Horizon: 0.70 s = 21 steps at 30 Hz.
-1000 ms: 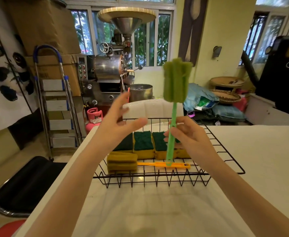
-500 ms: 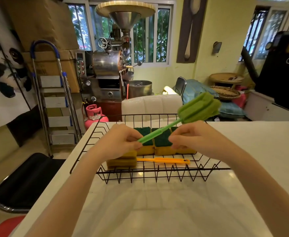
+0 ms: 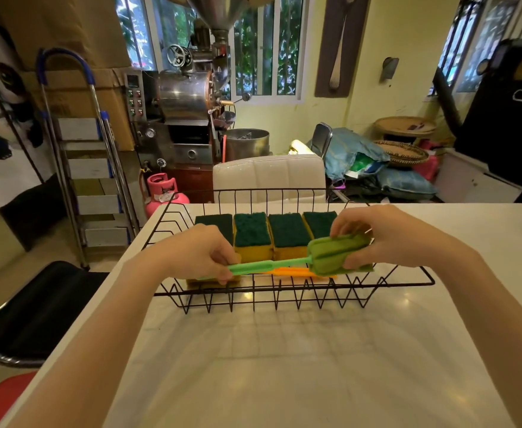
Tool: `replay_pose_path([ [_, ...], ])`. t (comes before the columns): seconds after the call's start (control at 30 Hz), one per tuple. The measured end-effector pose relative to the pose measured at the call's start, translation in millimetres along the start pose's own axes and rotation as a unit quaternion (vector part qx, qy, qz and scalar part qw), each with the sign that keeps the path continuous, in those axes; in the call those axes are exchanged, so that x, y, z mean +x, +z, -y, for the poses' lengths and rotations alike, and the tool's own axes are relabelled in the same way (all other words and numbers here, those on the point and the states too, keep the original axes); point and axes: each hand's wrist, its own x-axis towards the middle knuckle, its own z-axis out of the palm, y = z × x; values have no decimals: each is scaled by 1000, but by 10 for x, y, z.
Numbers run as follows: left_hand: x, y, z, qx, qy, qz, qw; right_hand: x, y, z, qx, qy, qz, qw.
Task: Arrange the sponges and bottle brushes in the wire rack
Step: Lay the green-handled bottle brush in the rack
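White tabletop [image 3: 284, 366] carries a black wire rack [image 3: 284, 293]. Over its front, the left hand [image 3: 201, 253] pinches the green brush [image 3: 299, 262] by its handle, the right hand [image 3: 386, 239] clasps its head. Behind stand four sponges [image 3: 286, 236].

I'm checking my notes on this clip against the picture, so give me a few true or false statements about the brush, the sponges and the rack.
1. Both hands hold the green bottle brush. True: the left hand grips the handle and the right hand the foam head.
2. The green brush stands upright. False: it lies roughly level, low over the wire rack.
3. Four green-topped sponges sit in a row in the rack. True.
4. An orange brush handle lies in the rack under the green brush. True.
5. The rack sits on the floor. False: it rests on the white table.
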Motion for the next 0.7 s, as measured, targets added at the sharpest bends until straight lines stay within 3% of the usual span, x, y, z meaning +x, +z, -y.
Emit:
replay_pose_path([
  [0.2,84,121,-128,-16,24,-16,999,41,78,-56,-2,24,46,999],
  [0.37,97,176,-213,-42,44,17,998,78,131,-117,-36,36,57,997],
  [0.7,113,245,-333,-49,-63,89,993,138,249,-129,-83,64,98,990],
])
